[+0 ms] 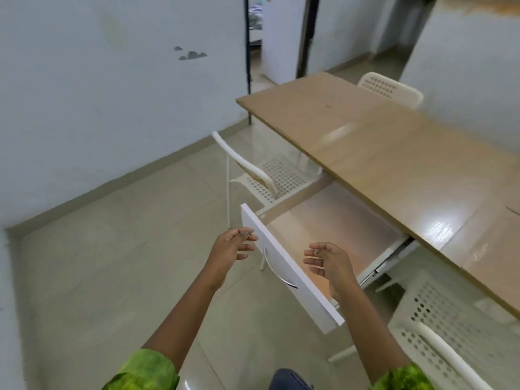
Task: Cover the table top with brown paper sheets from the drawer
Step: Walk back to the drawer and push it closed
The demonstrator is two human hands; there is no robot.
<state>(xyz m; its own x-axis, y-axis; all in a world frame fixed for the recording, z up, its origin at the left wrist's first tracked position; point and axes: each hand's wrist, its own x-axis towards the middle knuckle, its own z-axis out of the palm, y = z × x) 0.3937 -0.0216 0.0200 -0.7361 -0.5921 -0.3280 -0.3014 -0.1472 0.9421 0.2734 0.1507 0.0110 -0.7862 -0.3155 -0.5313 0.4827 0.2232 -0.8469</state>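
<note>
A long wooden table [399, 153] runs from the upper middle to the right edge. A matte brown paper sheet [315, 105] lies on its far end; the nearer top is glossy. Under the table a white drawer [289, 266] with a curved metal handle [277, 270] stands pulled out, and its pale brown bottom shows with no loose sheet that I can make out. My left hand [232, 247] hovers just left of the drawer front, fingers curled and apart, holding nothing. My right hand [327, 261] hangs over the drawer's near part, open and empty.
A white perforated chair [270, 175] stands tucked at the table left of the drawer. Another white chair [439, 327] is at the lower right, and a third [389, 87] at the table's far side. A white wall and tiled floor lie to the left; a doorway opens beyond.
</note>
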